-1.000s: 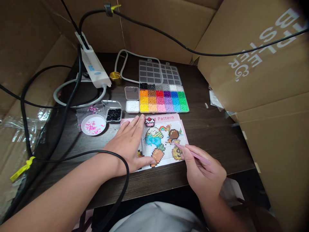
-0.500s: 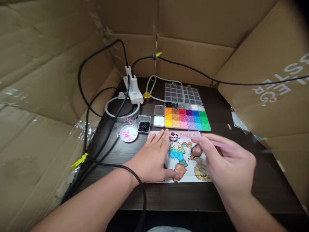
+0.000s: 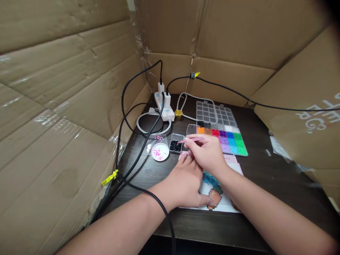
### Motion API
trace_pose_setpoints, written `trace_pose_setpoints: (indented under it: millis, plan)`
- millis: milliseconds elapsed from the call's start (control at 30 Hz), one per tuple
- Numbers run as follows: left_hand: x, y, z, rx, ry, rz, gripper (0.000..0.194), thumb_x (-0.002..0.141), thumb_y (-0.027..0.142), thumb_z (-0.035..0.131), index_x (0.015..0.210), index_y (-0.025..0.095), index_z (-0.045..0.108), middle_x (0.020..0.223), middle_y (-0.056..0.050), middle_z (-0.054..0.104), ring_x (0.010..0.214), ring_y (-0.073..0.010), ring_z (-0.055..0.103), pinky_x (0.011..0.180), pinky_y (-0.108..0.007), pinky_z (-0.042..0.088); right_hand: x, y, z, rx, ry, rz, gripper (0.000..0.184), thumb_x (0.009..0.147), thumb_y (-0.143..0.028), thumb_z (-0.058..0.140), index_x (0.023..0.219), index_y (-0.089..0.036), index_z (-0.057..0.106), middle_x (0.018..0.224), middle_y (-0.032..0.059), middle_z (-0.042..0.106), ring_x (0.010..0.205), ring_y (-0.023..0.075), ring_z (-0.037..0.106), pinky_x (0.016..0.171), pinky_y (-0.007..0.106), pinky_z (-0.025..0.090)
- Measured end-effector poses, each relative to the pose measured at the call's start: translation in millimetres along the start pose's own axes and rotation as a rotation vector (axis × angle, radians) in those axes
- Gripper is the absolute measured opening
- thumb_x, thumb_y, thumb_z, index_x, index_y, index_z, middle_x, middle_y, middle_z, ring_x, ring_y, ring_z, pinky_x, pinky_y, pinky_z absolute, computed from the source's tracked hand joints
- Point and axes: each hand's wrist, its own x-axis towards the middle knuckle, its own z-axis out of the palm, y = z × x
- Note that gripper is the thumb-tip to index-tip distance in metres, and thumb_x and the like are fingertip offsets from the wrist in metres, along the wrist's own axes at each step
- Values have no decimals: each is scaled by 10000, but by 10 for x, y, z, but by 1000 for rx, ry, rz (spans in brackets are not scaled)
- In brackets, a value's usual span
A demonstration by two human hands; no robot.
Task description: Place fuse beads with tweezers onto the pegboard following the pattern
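Note:
My left hand (image 3: 185, 184) lies flat, fingers spread, on the left part of a bead pattern sheet (image 3: 224, 198) with colourful pixel pictures. My right hand (image 3: 207, 153) crosses over it and pinches pink tweezers (image 3: 189, 140). The tweezers' tip reaches the small open box of black beads (image 3: 175, 145). A white dish of pink beads (image 3: 159, 153) sits just left of that box, on a clear pegboard (image 3: 152, 142).
A multi-colour bead organizer (image 3: 230, 141) with its clear lid (image 3: 215, 113) open stands behind the sheet. A white power strip (image 3: 165, 105), a gold cap (image 3: 179, 113) and black cables (image 3: 138, 156) lie at the back left. Cardboard walls (image 3: 61, 106) surround the dark table (image 3: 265, 177).
My right hand left the pattern sheet and swung left across my left hand, bringing the tweezers to the black bead box. The camera view turned left and up. My left hand stayed put.

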Motion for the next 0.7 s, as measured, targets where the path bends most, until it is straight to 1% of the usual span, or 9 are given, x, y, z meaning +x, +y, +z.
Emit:
trace_pose_setpoints:
  millis: [167,300,400,500,567,700]
  plan:
    - [-7,-7,21,10,-13,-11,1210,656,655,815,1584,67,309,1659,-285,322,1579,-465,160,1273,-660,111,-20,-31,-56,90,-31,109,250,784,-401,753,790,-152,779,690,60,749,528,154,651,505,288,553]
    - [-5,-4,24,12,-17,-11,1231,659,683,795,1583,46,289,1659,-305,301,1583,-463,138,1278,-644,107,-28,-29,-99,165,-34,142,276,763,-416,781,788,-141,774,698,68,750,508,130,622,494,272,548]
    - [-4,0,20,8,-21,-13,1265,665,680,788,1606,56,216,1673,-313,251,1588,-460,105,1269,-666,113,-12,-21,-131,215,-46,145,297,750,-429,792,772,-133,777,711,77,752,511,118,607,484,256,538]
    - [-4,9,9,26,-29,-14,1282,672,667,787,1612,42,180,1683,-312,219,1593,-445,100,1272,-650,114,11,-8,-148,242,-33,158,322,741,-451,804,757,-131,776,680,71,734,507,111,591,459,236,514]
    - [-5,15,4,37,-28,-16,1271,669,669,789,1605,38,205,1681,-303,244,1594,-437,114,1276,-633,116,23,8,-144,245,-20,162,331,738,-459,812,758,-131,772,676,70,732,511,112,593,470,240,520]
    - [-5,17,10,36,-15,-15,1240,651,675,807,1575,36,282,1637,-297,359,1584,-442,171,1277,-630,116,31,45,-106,208,-14,146,327,746,-454,813,770,-131,767,681,67,739,510,119,608,492,257,533]
